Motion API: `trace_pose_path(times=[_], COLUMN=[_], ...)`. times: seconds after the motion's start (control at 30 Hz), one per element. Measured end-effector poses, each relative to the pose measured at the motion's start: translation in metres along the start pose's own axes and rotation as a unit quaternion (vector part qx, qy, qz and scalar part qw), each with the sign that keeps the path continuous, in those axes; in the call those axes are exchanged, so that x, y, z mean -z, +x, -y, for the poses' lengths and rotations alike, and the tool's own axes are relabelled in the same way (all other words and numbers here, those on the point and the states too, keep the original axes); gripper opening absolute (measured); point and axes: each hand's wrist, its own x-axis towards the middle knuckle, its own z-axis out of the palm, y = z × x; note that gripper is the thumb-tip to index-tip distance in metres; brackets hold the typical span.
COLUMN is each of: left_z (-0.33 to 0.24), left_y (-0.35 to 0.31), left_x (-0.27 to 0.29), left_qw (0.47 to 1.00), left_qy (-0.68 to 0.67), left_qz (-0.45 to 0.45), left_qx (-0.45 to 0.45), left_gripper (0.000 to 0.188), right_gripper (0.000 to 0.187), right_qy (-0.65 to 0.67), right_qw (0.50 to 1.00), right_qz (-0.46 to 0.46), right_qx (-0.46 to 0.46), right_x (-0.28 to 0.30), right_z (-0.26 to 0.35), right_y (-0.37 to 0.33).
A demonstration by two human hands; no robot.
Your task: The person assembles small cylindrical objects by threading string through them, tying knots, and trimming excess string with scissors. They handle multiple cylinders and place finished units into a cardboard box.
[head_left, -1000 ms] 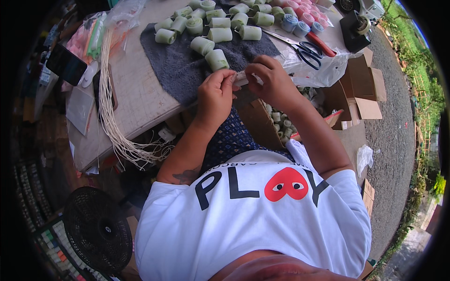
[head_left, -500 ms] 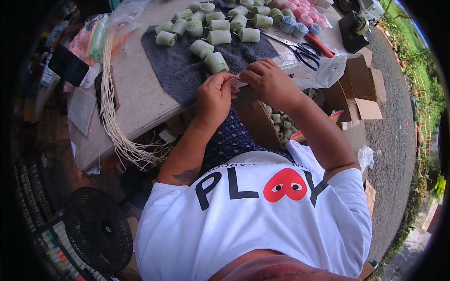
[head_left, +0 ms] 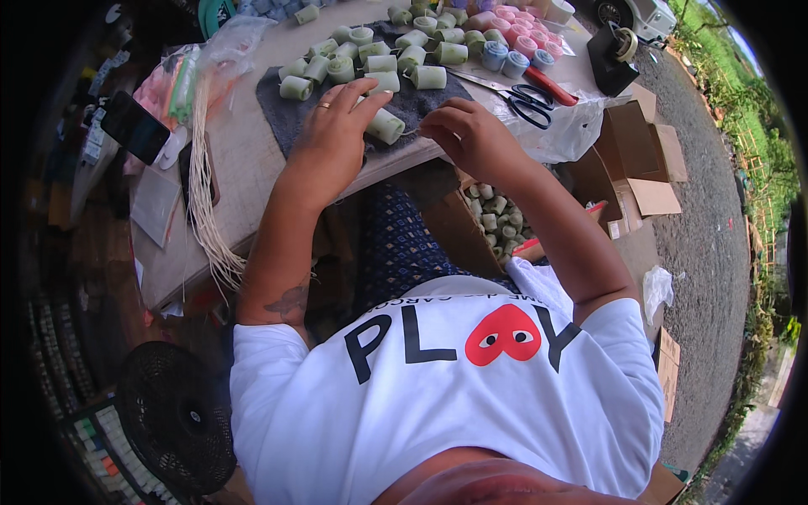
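Observation:
Pale green candles (head_left: 429, 77), short and cylindrical, lie scattered on a dark grey towel (head_left: 278, 105). The nearest candle (head_left: 385, 128) rests on its side at the towel's near edge. A thin white wick sticks out of its right end toward my right hand (head_left: 467, 135), whose fingertips are pinched together at that wick. My left hand (head_left: 330, 139) is over the towel's near left part, thumb and fingers apart, just left of that candle. The left fingertips reach close to other candles; no object shows in that hand.
Right of the towel lie scissors (head_left: 528, 105), a red-handled tool (head_left: 551, 87), blue candles (head_left: 515, 64) and pink candles (head_left: 526, 45). A tape dispenser (head_left: 613, 63) stands beyond. Long white wick strands (head_left: 199, 185) hang over the table's left edge. Below is a cardboard box (head_left: 459, 223) of candles.
My hands, close together at the near edge before, have separated. The left moved left and forward, its fingers spreading. The right stayed near the wick. The whole view shifted slightly.

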Motion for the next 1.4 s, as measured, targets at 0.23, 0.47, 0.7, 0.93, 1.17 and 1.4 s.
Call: trace_pose_path(times=[0.23, 0.47, 0.7, 0.93, 1.17, 1.4], left_z=[0.016, 0.021, 0.019, 0.006, -0.006, -0.016], left_y=[0.027, 0.037, 0.039, 0.043, 0.031, 0.030], left_x=[-0.011, -0.004, -0.025, -0.036, -0.042, -0.038], left_qw=[0.992, 0.906, 0.796, 0.836, 0.911, 0.935], left_qy=[-0.093, -0.405, -0.585, -0.516, -0.377, -0.304], left_qz=[0.079, -0.082, -0.131, -0.187, -0.164, -0.181], left_qx=[0.034, 0.086, 0.087, 0.000, 0.025, 0.023], left_gripper=[0.045, 0.046, 0.044, 0.048, 0.042, 0.043], right_gripper=[0.016, 0.024, 0.014, 0.012, 0.037, 0.031], right_qy=[0.122, -0.333, -0.268, -0.321, 0.440, 0.377], right_qw=[0.980, 0.903, 0.906, 0.859, 0.879, 0.841], right_qz=[-0.081, -0.018, 0.204, 0.276, -0.114, -0.356], right_qx=[-0.131, -0.269, -0.256, -0.289, -0.141, 0.156], right_x=[0.008, 0.046, 0.081, 0.091, 0.104, 0.102], right_z=[-0.001, -0.096, -0.104, -0.091, -0.002, 0.083], right_y=[0.002, -0.039, -0.016, -0.022, -0.034, 0.013])
